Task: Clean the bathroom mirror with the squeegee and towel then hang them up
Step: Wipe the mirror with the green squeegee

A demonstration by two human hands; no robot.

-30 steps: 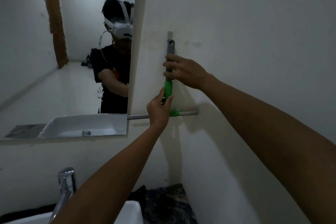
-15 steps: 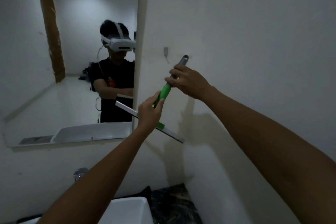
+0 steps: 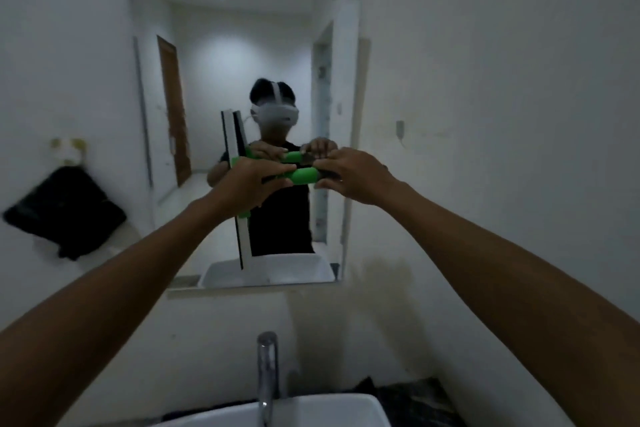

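White plaster wall fills most of the view, with the mirror fixed to it straight ahead. The glass reflects the person, a headset and a second, mirrored copy of the tool. Below, the white basin sits at the bottom edge on a dark tabletop, and the chrome tap rises at its centre. Left of the mirror, well apart from the hands, the dark towel hangs from a pale hook on the wall. Right of the mirror, a small grey wall hook stands bare.

Both forearms reach up from the lower corners and meet in front of the mirror. The squeegee is held there with its green handle lying level and its white blade upright, running up past the reflected face and down toward the reflected basin. The left hand covers the neck of the tool, fingers curled round it, and hides where blade and handle join. The right hand pinches the dark end of the handle, fingers pressed together. Whether the blade touches the glass cannot be told.
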